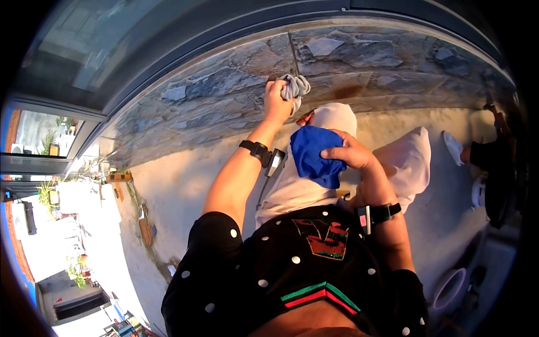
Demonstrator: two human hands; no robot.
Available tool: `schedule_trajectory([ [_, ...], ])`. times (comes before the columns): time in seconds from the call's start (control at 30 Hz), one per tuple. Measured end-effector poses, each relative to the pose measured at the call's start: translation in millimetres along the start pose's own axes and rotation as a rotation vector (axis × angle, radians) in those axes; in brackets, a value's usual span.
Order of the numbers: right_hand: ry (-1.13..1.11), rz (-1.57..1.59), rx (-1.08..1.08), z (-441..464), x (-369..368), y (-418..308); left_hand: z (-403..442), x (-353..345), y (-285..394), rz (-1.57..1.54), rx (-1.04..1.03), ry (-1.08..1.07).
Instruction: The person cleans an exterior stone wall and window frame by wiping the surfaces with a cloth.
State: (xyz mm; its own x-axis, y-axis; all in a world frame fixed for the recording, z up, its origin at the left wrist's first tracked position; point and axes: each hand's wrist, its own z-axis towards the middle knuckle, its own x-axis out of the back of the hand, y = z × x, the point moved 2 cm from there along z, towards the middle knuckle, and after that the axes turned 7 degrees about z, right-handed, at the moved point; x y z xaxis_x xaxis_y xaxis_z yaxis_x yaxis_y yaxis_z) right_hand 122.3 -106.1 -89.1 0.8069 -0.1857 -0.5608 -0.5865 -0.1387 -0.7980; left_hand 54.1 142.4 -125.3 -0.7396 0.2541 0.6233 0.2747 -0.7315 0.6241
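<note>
My left hand (276,104) is stretched forward, its fingers closed on a bunched grey cloth (297,88). The cloth is at the stone-patterned wall (224,84); whether it presses on the surface I cannot tell. Over my bent leg in pale trousers (334,118), my right hand (353,153) grips a crumpled blue cloth (313,157), thumb on top and the other fingers partly hidden. Each wrist wears a black strap with a small device, one on the left (274,162) and one on the right (365,219).
A dark window frame (185,48) runs above the wall. Another person's shoe (452,147) and dark-clothed leg are at the right, near a pink-rimmed basin (449,289). Concrete floor (174,185) surrounds me. Potted plants (76,269) stand in the bright yard at the left.
</note>
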Motion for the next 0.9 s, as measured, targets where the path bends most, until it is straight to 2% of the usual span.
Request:
schedule_trajectory([
  [0.07,0.012,0.010,0.004,-3,-3,-3,1,11,-8,-0.007,-0.096,0.032],
  [0.2,0.037,-0.036,0.022,-3,-1,-1,-4,57,-49,0.125,0.009,0.235],
  [0.23,0.023,-0.025,0.016,-2,1,1,-8,72,-67,0.127,0.074,0.281],
  [0.3,0.007,-0.023,0.006,-2,0,0,-13,99,-109,-0.058,0.273,0.409],
  [0.37,-0.011,-0.027,0.002,-2,-1,-4,-17,137,-112,-0.126,0.476,0.509],
  [0.4,-0.015,-0.035,0.000,-2,-2,-4,-20,153,-147,-0.165,0.561,0.574],
  [0.43,-0.017,-0.042,0.001,-2,-3,-4,-18,173,-148,-0.304,0.644,0.676],
  [0.47,-0.021,-0.040,0.004,-1,-3,-3,-12,195,-136,-0.259,0.804,0.801],
  [0.5,-0.015,-0.045,0.009,-1,-2,0,-9,214,-151,-0.353,0.700,0.860],
  [0.53,-0.008,-0.051,0.015,0,-1,1,-3,231,-138,-0.352,0.727,0.920],
  [0.63,-0.007,-0.077,0.011,1,-3,-1,22,245,-104,-0.436,0.634,0.938],
  [0.8,-0.034,-0.066,0.016,5,-2,-2,47,193,-86,0.005,0.194,0.646],
  [0.87,-0.033,-0.060,0.011,4,-2,-4,46,158,-23,0.337,-0.027,0.621],
  [0.9,-0.043,-0.017,0.012,3,-2,-3,48,142,0,0.313,-0.086,0.592],
])
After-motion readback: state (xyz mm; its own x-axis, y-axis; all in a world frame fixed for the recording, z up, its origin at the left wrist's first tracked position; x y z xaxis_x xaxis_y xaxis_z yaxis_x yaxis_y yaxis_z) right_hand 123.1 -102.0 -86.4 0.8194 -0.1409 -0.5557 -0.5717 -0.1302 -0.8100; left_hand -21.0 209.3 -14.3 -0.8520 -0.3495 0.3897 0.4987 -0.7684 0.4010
